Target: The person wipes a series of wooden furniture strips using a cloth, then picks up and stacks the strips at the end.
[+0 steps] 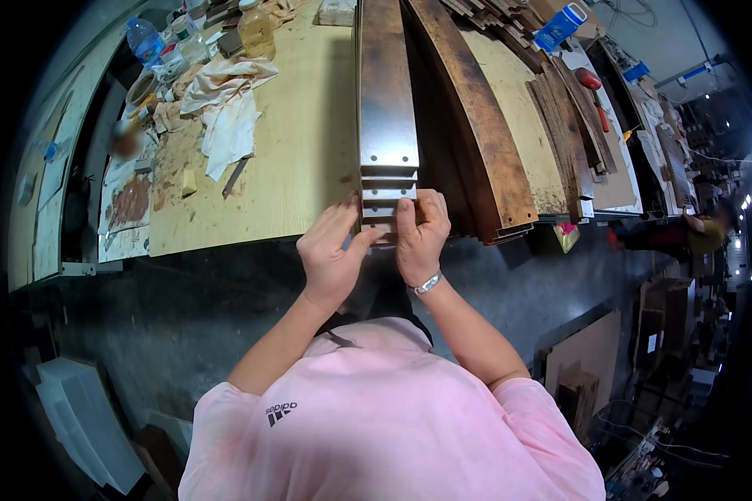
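Both hands were at the near end of a stack of dark-stained wooden boards [386,108] lying lengthwise on the pale workbench [301,159]. The left hand [332,250] cupped the left corner of the stepped board ends, fingers curled loosely against them. The right hand [420,234] pinched the end of the lowest boards between thumb and fingers. Curved brown boards [476,125] lay just right of the stack; rags [226,100] and bottles [255,29] sat far left. In my judgement, good practice here called for squaring the ends evenly, with both hands supporting the overhang.
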`<state>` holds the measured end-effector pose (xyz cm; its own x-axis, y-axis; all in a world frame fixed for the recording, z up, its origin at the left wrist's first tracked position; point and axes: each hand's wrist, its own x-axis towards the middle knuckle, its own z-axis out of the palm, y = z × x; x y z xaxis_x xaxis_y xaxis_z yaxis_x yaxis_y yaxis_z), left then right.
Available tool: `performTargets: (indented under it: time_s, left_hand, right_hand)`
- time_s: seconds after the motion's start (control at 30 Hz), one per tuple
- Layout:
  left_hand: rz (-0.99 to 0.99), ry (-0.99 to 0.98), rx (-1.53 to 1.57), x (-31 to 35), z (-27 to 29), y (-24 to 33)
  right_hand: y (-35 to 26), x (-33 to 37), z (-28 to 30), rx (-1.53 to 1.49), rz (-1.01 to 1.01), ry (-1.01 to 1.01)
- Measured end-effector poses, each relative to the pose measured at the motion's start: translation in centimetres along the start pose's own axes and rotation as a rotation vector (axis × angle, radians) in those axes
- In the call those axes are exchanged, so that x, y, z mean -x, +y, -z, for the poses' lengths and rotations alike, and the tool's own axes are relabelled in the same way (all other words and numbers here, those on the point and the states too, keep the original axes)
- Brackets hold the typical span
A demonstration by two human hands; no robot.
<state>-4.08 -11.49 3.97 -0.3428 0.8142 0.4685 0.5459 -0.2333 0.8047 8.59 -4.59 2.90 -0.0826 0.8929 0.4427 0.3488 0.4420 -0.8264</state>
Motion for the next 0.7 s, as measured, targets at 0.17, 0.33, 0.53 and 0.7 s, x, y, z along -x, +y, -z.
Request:
performTargets:
  time_s: [0.17,0.33,0.53,0.7]
  left_hand:
    - [0.101,-0.086,0.082,-0.1,1.0,-0.1]
    - [0.154,-0.224,0.035,1.3,0.1,-1.6]
    - [0.314,-0.166,0.285,1.8,-0.1,-2.1]
    - [0.296,-0.147,0.341,2.1,-1.4,-2.4]
  right_hand:
    - [0.2,0.0,0.3,-0.125,-0.08,-0.013]
    - [1.0,1.7,0.7,0.03,-0.034,-0.026]
    - [2.0,0.7,-2.7,0.021,0.118,0.135]
    - [1.9,1.3,-2.1,-0.097,-0.022,0.173]
